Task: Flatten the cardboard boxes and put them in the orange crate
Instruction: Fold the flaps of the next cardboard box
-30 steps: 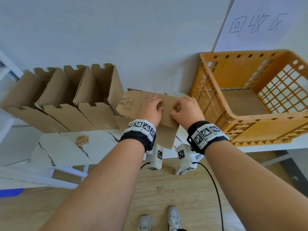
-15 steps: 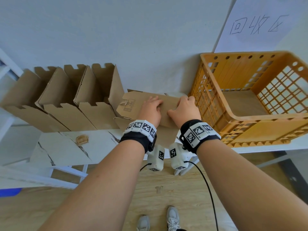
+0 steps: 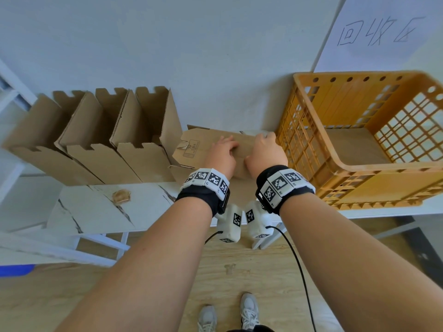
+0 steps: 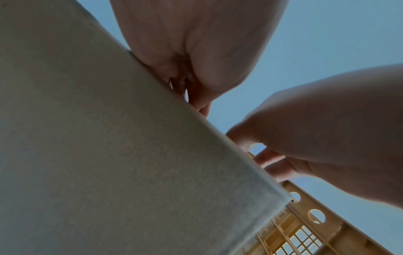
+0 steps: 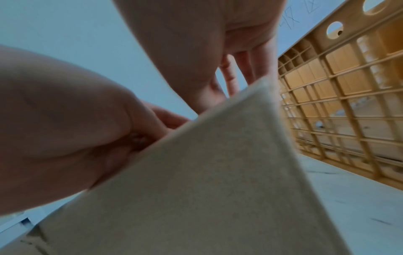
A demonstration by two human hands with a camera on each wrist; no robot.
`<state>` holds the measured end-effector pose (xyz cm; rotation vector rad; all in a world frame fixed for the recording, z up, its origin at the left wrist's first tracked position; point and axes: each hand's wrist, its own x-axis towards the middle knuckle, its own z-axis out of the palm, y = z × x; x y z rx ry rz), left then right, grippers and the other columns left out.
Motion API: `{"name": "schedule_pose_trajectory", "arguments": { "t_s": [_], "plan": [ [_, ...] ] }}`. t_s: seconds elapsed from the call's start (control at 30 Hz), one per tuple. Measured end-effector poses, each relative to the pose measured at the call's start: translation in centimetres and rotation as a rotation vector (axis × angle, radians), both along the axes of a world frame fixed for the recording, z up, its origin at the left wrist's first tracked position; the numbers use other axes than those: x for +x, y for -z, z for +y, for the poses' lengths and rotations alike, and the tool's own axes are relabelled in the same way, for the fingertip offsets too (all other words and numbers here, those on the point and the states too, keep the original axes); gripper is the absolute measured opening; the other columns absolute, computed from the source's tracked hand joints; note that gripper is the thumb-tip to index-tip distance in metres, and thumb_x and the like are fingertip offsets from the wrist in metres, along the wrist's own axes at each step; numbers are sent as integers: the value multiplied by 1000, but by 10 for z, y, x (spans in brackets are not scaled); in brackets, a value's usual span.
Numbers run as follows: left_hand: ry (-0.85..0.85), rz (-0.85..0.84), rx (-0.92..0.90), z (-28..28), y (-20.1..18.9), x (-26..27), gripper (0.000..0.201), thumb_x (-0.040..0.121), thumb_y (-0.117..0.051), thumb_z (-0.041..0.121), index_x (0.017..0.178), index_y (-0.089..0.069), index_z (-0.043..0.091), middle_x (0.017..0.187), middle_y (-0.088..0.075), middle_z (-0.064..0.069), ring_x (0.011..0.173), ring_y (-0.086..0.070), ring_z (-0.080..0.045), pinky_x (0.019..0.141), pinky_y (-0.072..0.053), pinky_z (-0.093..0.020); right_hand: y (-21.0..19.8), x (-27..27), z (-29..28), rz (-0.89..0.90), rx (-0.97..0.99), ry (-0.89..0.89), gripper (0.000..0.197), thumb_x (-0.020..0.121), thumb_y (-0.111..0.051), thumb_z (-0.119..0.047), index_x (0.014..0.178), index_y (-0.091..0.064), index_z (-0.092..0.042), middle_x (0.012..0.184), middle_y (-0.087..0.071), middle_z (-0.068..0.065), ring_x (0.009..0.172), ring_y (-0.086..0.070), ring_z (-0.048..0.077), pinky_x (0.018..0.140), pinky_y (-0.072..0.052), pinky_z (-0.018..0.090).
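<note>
Both hands clamp top edge of flattened brown cardboard box (image 3: 211, 149): left hand (image 3: 221, 155), right hand (image 3: 266, 152), fingers curled over. Box on white table just left of orange plastic lattice crate (image 3: 359, 168). Risks: box edge catching crate rim on lift; panel springing open; nudging standing open cardboard boxes (image 3: 100, 137) left of grip.

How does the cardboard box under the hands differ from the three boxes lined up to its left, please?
The box under the hands is pushed down low, while the three boxes to its left stand open with flaps raised. The left hand and right hand grip it; nobody touches the three. It sits beside the orange crate, the three farther off. All are plain brown cardboard on the white table.
</note>
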<state>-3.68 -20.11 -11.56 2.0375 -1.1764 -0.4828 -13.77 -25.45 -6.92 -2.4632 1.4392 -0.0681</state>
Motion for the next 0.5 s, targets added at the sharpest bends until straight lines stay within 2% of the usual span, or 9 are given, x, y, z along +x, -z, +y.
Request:
{"name": "schedule_pose_trajectory", "arguments": {
  "t_s": [0.07,0.13,0.2,0.3,0.4,0.5],
  "plan": [
    [-6,0,-14,1,1,1,49,91,-32,-11,132,-54,6,151,-36,-10,145,-19,-23,119,-11,-37,0,-4,-3,-5,-16,-12,25,92,-47,-1,117,-48,-3,128,-40,14,99,-60,36,68,-43,36],
    [-9,-5,-22,2,1,0,48,92,-33,-9,133,-53,6,151,-36,-9,145,-19,-22,119,-10,-36,1,-11,-8,-76,-9,-9,20,92,-45,-3,111,-52,-4,125,-43,14,96,-59,35,70,-42,36],
    [-15,-11,-29,1,1,-1,46,93,-35,-8,133,-53,6,151,-37,-8,145,-19,-22,119,-10,-36,2,-17,-11,-185,36,29,19,91,-49,-13,106,-55,-5,122,-45,12,89,-55,31,71,-41,34],
    [-22,-12,-36,-1,1,-3,46,93,-35,-8,132,-53,6,150,-37,-8,145,-19,-21,119,-10,-35,3,-20,-10,-254,78,71,30,85,-57,-28,104,-55,-6,120,-46,8,82,-49,23,69,-40,31],
    [-20,-5,-31,-1,1,-2,47,92,-34,-9,132,-53,6,151,-37,-8,145,-18,-21,119,-10,-36,5,-17,-7,-216,71,67,37,82,-60,-28,110,-52,-5,124,-43,9,86,-56,30,68,-41,32],
    [-16,-31,-14,-1,0,-3,47,92,-35,-8,133,-53,7,151,-36,-7,145,-18,-21,119,-9,-36,5,-13,-5,-182,47,60,29,84,-58,-20,108,-51,-4,126,-41,12,88,-58,34,66,-40,34]
  ]
}}
